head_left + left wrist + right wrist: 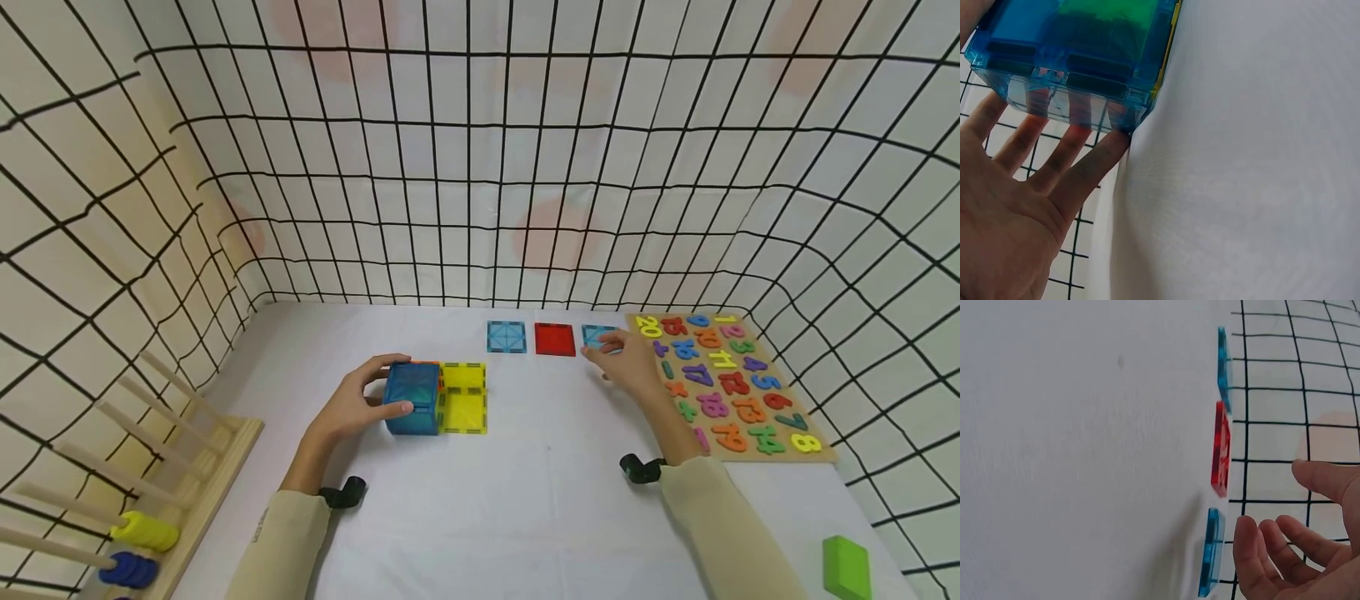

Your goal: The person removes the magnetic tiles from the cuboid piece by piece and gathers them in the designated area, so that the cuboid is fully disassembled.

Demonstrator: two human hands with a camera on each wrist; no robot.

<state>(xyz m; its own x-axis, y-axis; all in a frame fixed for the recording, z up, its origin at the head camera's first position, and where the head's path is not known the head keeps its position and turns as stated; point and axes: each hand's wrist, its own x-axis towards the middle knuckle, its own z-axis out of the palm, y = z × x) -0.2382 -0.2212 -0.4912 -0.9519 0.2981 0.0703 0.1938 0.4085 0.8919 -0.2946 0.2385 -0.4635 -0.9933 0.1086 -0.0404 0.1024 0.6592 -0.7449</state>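
Note:
Fingers and thumb of my left hand (351, 406) grip a blue box of see-through magnetic tiles (412, 408) from its left side. In the left wrist view, the fingertips show through the box's clear wall. Yellow magnetic tiles (463, 413) adjoin the box on the right, one flat and one upright at the back. Close over the right-hand blue magnetic tile (594, 332) is my right hand (630, 363), partly covering it. The right wrist view shows these fingers loosely bent and apart from that tile (1211, 553), with nothing between them.
A red magnetic tile (555, 340) and another blue magnetic tile (506, 337) lie in the same back row. The number puzzle board (813, 421) is on the right, a green block (847, 567) at front right. A wooden peg rack (225, 467) stands left. Black wire mesh (468, 175) surrounds the table.

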